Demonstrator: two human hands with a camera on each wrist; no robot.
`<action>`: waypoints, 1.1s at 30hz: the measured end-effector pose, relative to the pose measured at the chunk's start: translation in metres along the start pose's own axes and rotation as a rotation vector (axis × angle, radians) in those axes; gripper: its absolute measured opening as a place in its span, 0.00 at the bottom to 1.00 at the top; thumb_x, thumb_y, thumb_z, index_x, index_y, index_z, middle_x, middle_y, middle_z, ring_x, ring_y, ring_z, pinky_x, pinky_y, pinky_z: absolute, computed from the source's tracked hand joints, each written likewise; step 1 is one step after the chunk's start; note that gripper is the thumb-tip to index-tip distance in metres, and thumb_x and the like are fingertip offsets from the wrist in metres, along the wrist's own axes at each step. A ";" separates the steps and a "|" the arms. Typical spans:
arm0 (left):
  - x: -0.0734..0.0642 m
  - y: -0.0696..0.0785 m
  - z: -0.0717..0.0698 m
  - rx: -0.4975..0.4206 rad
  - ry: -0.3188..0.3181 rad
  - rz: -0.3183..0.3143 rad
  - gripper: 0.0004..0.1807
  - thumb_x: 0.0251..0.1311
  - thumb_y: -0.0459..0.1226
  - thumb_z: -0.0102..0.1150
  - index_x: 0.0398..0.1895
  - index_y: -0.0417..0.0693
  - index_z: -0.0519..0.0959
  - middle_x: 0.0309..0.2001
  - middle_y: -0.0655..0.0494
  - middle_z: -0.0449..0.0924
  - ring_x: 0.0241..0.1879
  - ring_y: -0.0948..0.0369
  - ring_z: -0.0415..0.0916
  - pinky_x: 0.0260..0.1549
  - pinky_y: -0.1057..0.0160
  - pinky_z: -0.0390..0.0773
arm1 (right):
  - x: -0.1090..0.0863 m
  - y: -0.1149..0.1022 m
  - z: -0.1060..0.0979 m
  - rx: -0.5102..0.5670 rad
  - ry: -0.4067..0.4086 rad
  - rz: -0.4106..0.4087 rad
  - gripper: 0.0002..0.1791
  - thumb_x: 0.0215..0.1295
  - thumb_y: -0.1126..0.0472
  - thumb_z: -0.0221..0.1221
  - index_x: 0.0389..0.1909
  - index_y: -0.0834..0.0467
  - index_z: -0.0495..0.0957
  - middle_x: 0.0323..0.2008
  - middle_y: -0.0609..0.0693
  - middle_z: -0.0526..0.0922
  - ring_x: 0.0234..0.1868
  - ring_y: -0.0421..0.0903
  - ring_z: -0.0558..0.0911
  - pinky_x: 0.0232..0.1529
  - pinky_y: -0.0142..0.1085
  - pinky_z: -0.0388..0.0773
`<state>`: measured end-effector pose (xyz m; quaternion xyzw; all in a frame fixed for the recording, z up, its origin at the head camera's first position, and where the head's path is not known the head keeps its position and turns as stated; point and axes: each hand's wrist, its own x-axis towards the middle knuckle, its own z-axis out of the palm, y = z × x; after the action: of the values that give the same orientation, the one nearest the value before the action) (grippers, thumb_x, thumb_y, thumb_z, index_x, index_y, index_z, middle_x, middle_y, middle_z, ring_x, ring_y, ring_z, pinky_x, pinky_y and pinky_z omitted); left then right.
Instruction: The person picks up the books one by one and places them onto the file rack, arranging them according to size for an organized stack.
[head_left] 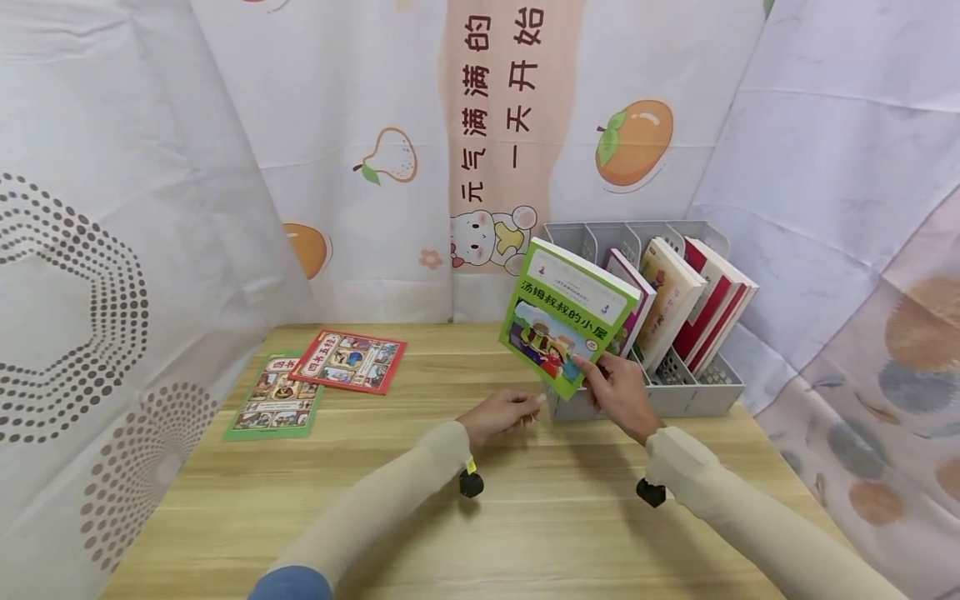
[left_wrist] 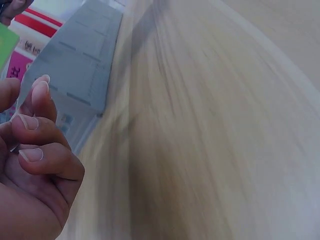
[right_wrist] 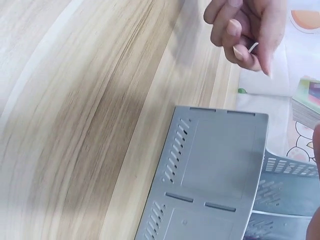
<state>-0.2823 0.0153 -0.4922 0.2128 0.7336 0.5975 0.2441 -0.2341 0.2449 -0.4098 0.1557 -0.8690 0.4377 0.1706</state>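
Note:
My right hand [head_left: 621, 393] grips a green picture book [head_left: 570, 292] by its lower right corner, thumb on the front cover. Tilted, the book is held up over the left end of a grey slotted file rack [head_left: 686, 402]. My left hand [head_left: 498, 415] hovers just below and left of the book, its fingers loosely curled around nothing. In the left wrist view those bent fingers [left_wrist: 52, 160] appear beside the rack, with an edge of the green book at the far left. The right wrist view shows mostly the rack's front [right_wrist: 220, 155].
Inside the rack lean a purple-edged book [head_left: 645, 300], a thick cream book [head_left: 667, 296] and red-and-white books [head_left: 716, 304]. On the table's left, a red book [head_left: 360, 362] overlaps a green-bordered one [head_left: 273, 408]. Printed cloth [head_left: 337, 100] hangs behind the wooden table [head_left: 525, 525].

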 end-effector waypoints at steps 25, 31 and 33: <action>0.037 0.026 0.036 -0.103 0.117 -0.060 0.30 0.80 0.48 0.48 0.14 0.47 0.72 0.17 0.52 0.74 0.12 0.65 0.57 0.11 0.65 0.55 | -0.005 0.021 -0.037 -0.067 0.272 0.038 0.24 0.79 0.45 0.55 0.44 0.65 0.83 0.18 0.58 0.80 0.12 0.45 0.77 0.12 0.35 0.75; 0.038 0.023 0.039 -0.193 0.126 -0.105 0.30 0.76 0.50 0.51 0.13 0.49 0.67 0.15 0.55 0.73 0.11 0.65 0.56 0.11 0.65 0.52 | -0.007 0.029 -0.043 -0.085 0.319 0.035 0.24 0.79 0.46 0.55 0.50 0.66 0.82 0.19 0.57 0.79 0.13 0.44 0.76 0.12 0.34 0.74; 0.038 0.023 0.041 -0.208 0.133 -0.121 0.30 0.75 0.51 0.52 0.13 0.50 0.66 0.15 0.55 0.73 0.11 0.65 0.56 0.11 0.65 0.52 | -0.008 0.032 -0.046 -0.107 0.339 0.038 0.24 0.79 0.46 0.55 0.50 0.66 0.82 0.20 0.57 0.80 0.13 0.43 0.77 0.12 0.33 0.74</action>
<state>-0.2871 0.0743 -0.4802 0.1017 0.6937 0.6672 0.2515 -0.2333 0.3011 -0.4100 0.0540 -0.8526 0.4139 0.3145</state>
